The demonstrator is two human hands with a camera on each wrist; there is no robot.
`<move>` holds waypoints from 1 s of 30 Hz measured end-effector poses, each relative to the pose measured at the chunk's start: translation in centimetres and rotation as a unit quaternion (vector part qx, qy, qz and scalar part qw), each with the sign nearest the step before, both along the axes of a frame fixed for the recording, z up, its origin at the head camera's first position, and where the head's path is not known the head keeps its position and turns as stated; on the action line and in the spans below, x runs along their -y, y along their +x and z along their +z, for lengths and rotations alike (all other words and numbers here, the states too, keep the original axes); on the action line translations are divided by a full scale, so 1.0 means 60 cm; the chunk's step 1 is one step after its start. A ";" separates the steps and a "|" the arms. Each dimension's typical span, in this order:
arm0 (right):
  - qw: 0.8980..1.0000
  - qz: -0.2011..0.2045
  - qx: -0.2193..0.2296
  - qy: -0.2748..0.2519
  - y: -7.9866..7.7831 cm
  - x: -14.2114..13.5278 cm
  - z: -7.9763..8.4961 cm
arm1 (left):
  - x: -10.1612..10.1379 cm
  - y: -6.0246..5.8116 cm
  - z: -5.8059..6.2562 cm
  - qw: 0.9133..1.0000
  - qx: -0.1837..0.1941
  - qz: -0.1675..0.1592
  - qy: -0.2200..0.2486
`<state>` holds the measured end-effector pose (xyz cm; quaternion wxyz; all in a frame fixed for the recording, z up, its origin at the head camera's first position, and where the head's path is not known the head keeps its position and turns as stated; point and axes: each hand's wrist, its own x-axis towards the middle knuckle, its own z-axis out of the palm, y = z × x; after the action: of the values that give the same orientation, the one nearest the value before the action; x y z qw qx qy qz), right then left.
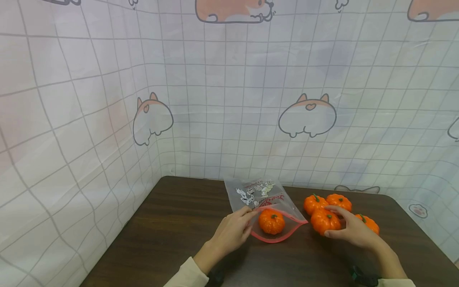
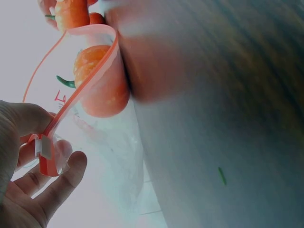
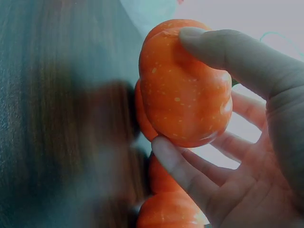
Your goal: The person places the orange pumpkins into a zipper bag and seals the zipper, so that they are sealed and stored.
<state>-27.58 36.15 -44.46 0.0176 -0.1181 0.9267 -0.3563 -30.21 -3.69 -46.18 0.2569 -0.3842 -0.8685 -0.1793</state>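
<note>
The left hand (image 1: 232,228) pinches the clear, red-rimmed plastic bag (image 1: 259,195), best held gaping; the right hand (image 1: 354,231) grips a glossy, ribbed orange pumpkin (image 1: 324,222), best steadied by its sides.

Five mini pumpkins (image 1: 271,224) show: one at lower centre of the frame, four at lower right. One zip bag (image 1: 256,193), one left hand (image 1: 231,229) and one table (image 1: 272,261) show at lower centre, one right hand (image 1: 354,230) at lower right.
</note>
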 end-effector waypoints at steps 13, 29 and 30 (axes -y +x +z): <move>1.000 0.002 -0.025 0.008 0.005 0.015 0.020 | 0.000 -0.001 -0.001 1.000 0.007 0.004 0.000; 0.999 0.029 -0.021 0.001 0.029 0.052 0.066 | 0.001 -0.001 0.001 1.000 0.017 0.006 0.005; 0.999 0.028 -0.015 -0.002 0.030 0.054 0.067 | 0.001 -0.001 0.000 1.000 0.016 0.005 0.005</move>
<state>-25.80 32.91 -40.43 0.0133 -0.1497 0.9224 -0.3557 -30.27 -3.78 -46.16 0.2462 -0.3755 -0.8734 -0.1885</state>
